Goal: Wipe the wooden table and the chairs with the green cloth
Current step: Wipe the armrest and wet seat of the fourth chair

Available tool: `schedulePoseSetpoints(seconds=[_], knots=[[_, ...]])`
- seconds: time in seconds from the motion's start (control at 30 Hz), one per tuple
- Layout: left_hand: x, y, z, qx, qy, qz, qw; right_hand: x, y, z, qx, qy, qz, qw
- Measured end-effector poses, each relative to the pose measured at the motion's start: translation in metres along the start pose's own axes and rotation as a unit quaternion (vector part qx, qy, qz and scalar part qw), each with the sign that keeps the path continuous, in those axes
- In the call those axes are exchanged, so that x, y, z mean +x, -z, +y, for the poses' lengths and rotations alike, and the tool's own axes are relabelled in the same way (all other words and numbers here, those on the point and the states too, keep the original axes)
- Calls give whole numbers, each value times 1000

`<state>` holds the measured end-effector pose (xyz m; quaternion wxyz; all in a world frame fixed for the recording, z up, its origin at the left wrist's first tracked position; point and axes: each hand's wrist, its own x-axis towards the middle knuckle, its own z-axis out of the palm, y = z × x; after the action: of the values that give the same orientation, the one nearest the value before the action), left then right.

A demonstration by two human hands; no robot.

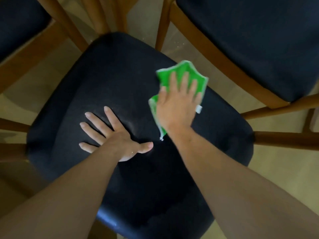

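A chair with a dark padded seat fills the middle of the head view, seen from straight above. The green cloth, edged in white, lies flat on the seat's right side. My right hand presses down on the cloth with straight, spread fingers. My left hand rests flat on the bare seat to the left of the cloth, fingers spread wide, holding nothing. A faint pale smear shows on the seat between the two hands.
A second chair with a dark seat and wooden frame stands at the upper right, and part of a third chair shows at the upper left. Wooden legs and rails cross the pale floor around the seat.
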<state>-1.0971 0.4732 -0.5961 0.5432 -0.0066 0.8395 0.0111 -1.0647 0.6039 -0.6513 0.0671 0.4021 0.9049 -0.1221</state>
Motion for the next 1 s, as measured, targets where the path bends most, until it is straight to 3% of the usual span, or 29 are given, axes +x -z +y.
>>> schedulePoseSetpoints(seconds=[0.1,0.2,0.27,0.37,0.47,0.57,0.63,0.8,1.0], knots=[[-1,2,6,2,15,-2,1000,-17,-8,-36,-7,213,-59,975],[0,3,9,0,27,-10,1000,-13,-3,-22,-3,276,-102,956],[2,5,11,1,31,-22,999,-5,4,4,-7,230,-111,967],[4,7,11,2,37,-38,999,-6,10,51,-15,53,-59,997],[6,7,9,8,41,-49,998,-12,13,70,2,-112,-25,993],[6,7,7,6,50,-56,997,-2,9,47,15,-175,-10,984],[6,9,7,2,59,-57,997,16,9,26,21,-180,-4,983],[12,9,5,6,62,-64,996,67,12,-20,32,-91,-7,995],[18,7,8,14,84,-78,993,101,6,-107,41,89,-43,994]])
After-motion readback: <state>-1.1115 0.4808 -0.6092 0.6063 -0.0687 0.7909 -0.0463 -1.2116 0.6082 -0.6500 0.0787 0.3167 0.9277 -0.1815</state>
